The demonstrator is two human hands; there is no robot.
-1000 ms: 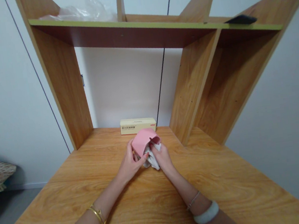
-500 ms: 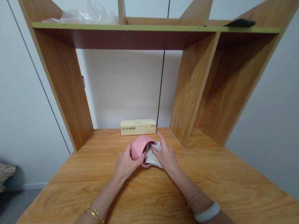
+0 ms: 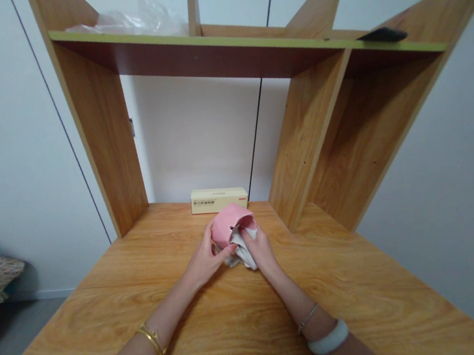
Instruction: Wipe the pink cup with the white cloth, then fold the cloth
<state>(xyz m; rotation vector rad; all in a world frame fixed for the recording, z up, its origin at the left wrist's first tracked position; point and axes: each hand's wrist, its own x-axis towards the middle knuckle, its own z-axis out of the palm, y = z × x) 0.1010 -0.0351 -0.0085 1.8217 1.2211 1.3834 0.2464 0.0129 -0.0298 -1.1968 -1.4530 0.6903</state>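
pink faceted container (image 3: pixel 227 220) is over mid desk (image 3: pixel 246 326), contact hidden; left hand (image 3: pixel 205 257) grasps its side and rim, right hand (image 3: pixel 263 251) grips white cloth (image 3: pixel 243 255) at the mouth, some fingertips hidden. could slip if left grip loosens as cloth pushes; cloth could bunch. mouth faces right and toward wearer; long axis unclear.

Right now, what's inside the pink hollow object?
Part of a pale cloth and of the right hand. Deeper inside the pink hollow object, nothing shows: hand, cloth and wall cover it.
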